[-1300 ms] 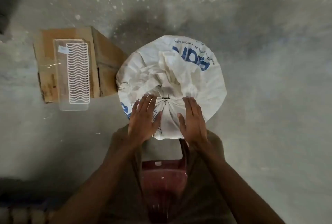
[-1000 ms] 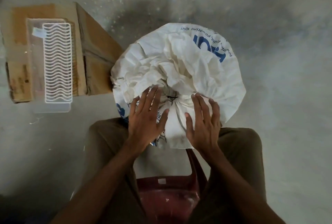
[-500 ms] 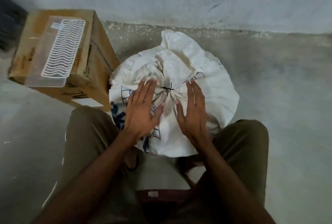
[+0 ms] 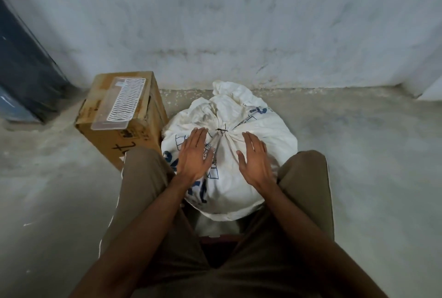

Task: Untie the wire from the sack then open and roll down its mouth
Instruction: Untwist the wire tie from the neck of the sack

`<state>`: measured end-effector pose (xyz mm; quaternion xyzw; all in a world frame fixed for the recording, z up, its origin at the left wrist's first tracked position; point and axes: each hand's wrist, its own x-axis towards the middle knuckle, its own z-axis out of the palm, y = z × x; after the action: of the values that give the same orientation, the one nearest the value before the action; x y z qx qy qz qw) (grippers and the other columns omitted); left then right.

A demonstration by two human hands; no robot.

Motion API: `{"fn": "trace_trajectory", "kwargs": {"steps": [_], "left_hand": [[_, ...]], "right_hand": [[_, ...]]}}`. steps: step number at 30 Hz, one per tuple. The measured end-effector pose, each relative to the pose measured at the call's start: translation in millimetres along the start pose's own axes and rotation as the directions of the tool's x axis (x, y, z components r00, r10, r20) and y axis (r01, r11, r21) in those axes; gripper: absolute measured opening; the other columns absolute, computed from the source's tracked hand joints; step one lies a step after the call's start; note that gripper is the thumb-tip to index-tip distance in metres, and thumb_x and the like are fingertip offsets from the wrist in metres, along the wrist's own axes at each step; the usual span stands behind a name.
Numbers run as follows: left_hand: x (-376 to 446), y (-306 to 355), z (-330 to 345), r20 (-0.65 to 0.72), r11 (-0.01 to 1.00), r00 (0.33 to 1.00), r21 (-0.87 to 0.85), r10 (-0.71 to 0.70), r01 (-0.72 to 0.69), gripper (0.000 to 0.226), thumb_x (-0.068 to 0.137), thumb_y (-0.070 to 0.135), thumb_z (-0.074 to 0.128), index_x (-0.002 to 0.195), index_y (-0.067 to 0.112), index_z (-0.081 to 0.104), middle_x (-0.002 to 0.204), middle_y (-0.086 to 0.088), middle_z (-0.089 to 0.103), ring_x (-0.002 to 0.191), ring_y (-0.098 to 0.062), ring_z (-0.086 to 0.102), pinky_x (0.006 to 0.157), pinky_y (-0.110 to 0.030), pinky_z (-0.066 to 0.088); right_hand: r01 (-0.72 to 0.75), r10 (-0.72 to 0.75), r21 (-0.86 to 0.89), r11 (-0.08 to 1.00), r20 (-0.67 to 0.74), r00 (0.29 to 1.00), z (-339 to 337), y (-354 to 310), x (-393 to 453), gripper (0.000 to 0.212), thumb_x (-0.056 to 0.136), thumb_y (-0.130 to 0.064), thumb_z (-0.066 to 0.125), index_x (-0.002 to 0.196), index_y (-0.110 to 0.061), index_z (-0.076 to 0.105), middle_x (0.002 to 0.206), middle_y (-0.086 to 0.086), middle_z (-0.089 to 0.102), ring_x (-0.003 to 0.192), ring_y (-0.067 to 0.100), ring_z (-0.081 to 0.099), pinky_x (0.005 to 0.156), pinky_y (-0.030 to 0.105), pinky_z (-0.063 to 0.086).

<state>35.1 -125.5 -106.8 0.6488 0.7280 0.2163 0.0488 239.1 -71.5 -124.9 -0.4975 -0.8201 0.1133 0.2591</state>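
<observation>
A full white sack [image 4: 267,130] with blue print stands on the floor between my knees. Its gathered neck is bound by a thin dark wire [image 4: 221,130], and the bunched mouth sticks up behind the tie toward the wall. My left hand [image 4: 194,154] lies flat on the sack just left of the wire, fingers spread. My right hand [image 4: 256,159] rests flat on the right side, fingers together and pointing at the neck. Neither hand holds anything.
A cardboard box [image 4: 134,127] stands left of the sack, touching it, with a clear plastic tray [image 4: 119,102] holding a white wavy grid on top. A whitewashed wall [image 4: 239,22] runs behind. A dark blue panel [image 4: 21,75] leans at far left. I sit on a red stool [image 4: 220,239].
The view has tilted up from straight down, so the wall now shows. My hands stay flat on either side of the tied neck, drawn slightly further apart.
</observation>
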Motion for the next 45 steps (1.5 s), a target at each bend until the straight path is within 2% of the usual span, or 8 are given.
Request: {"fn": "trace_trajectory", "kwargs": {"steps": [9, 15, 18, 24, 28, 33, 38, 45], "left_hand": [[55.4, -23.1, 11.3, -0.003, 0.994, 0.994, 0.004, 0.109, -0.109, 0.054, 0.100, 0.029, 0.053, 0.149, 0.009, 0.044, 0.154, -0.010, 0.044, 0.147, -0.026, 0.036, 0.117, -0.043, 0.035], [116.6, -50.2, 29.8, 0.244, 0.974, 0.951, -0.167, 0.188, -0.150, 0.033, 0.096, 0.027, 0.058, 0.127, 0.017, 0.063, 0.108, -0.003, 0.065, 0.104, -0.025, 0.062, 0.086, -0.040, 0.054], [129.7, -54.4, 44.2, 0.276, 0.957, 0.935, -0.246, 0.224, -0.157, 0.029, 0.094, 0.018, 0.062, 0.122, 0.016, 0.068, 0.106, -0.002, 0.063, 0.097, -0.019, 0.061, 0.084, -0.035, 0.053], [156.7, -54.1, 71.3, 0.235, 0.966, 0.963, -0.249, 0.129, -0.068, 0.021, 0.090, 0.025, 0.061, 0.108, 0.029, 0.073, 0.099, 0.007, 0.066, 0.095, -0.015, 0.061, 0.082, -0.035, 0.054], [162.4, -48.3, 71.9, 0.230, 0.977, 0.967, -0.201, 0.114, -0.068, 0.020, 0.090, 0.023, 0.059, 0.100, 0.029, 0.076, 0.091, 0.006, 0.071, 0.088, -0.017, 0.064, 0.077, -0.034, 0.054], [167.0, -43.1, 72.1, 0.214, 0.968, 0.976, -0.251, 0.053, 0.003, 0.019, 0.093, 0.025, 0.060, 0.097, 0.027, 0.079, 0.092, 0.009, 0.078, 0.084, -0.012, 0.070, 0.077, -0.034, 0.057], [164.0, -36.4, 75.7, 0.161, 0.971, 0.985, -0.237, 0.054, -0.014, 0.019, 0.094, 0.029, 0.061, 0.093, 0.025, 0.080, 0.084, 0.008, 0.077, 0.074, -0.010, 0.069, 0.076, -0.036, 0.056], [163.1, -25.6, 83.4, 0.147, 0.942, 0.974, -0.266, -0.172, 0.206, 0.027, 0.085, 0.054, 0.068, 0.093, 0.031, 0.079, 0.083, 0.013, 0.077, 0.077, -0.006, 0.070, 0.073, -0.028, 0.057]], "right_hand": [[0.082, -0.080, -0.051, 0.995, 0.042, 0.996, 17.6, 3.3, 41.5, 0.052, 0.100, -0.027, 0.054, 0.147, -0.007, 0.046, 0.148, 0.011, 0.051, 0.138, 0.027, 0.047, 0.115, 0.041, 0.038], [0.144, -0.109, -0.081, 0.986, 0.338, 0.935, 33.9, 30.3, 100.3, 0.048, 0.099, -0.027, 0.052, 0.146, -0.017, 0.048, 0.136, 0.005, 0.058, 0.118, 0.029, 0.060, 0.093, 0.041, 0.052], [0.099, -0.095, 0.007, 0.995, 0.358, 0.929, 44.8, 41.4, 114.1, 0.042, 0.098, -0.021, 0.057, 0.140, -0.018, 0.055, 0.133, 0.004, 0.062, 0.117, 0.027, 0.062, 0.093, 0.039, 0.054], [-0.065, -0.016, 0.191, 0.979, 0.394, 0.919, 65.7, 64.9, 140.1, 0.020, 0.095, -0.025, 0.063, 0.114, -0.030, 0.067, 0.107, -0.008, 0.071, 0.094, 0.010, 0.067, 0.084, 0.039, 0.056], [-0.109, 0.000, 0.221, 0.969, 0.440, 0.898, 62.2, 71.6, 146.8, 0.020, 0.095, -0.025, 0.064, 0.114, -0.032, 0.070, 0.101, -0.011, 0.072, 0.094, 0.008, 0.067, 0.083, 0.037, 0.054], [-0.131, -0.010, 0.281, 0.951, 0.448, 0.894, 54.9, 68.9, 147.1, 0.021, 0.097, -0.020, 0.065, 0.116, -0.026, 0.071, 0.100, -0.010, 0.071, 0.092, 0.008, 0.065, 0.080, 0.029, 0.051], [-0.139, -0.005, 0.288, 0.948, 0.449, 0.893, 54.8, 65.8, 146.3, 0.024, 0.095, -0.017, 0.065, 0.116, -0.024, 0.074, 0.111, -0.007, 0.075, 0.102, 0.011, 0.068, 0.089, 0.039, 0.054], [-0.139, 0.012, 0.227, 0.964, 0.485, 0.874, 57.3, 65.0, 144.7, 0.037, 0.093, -0.006, 0.063, 0.121, -0.027, 0.074, 0.113, -0.006, 0.076, 0.103, 0.011, 0.070, 0.093, 0.037, 0.055]]}}
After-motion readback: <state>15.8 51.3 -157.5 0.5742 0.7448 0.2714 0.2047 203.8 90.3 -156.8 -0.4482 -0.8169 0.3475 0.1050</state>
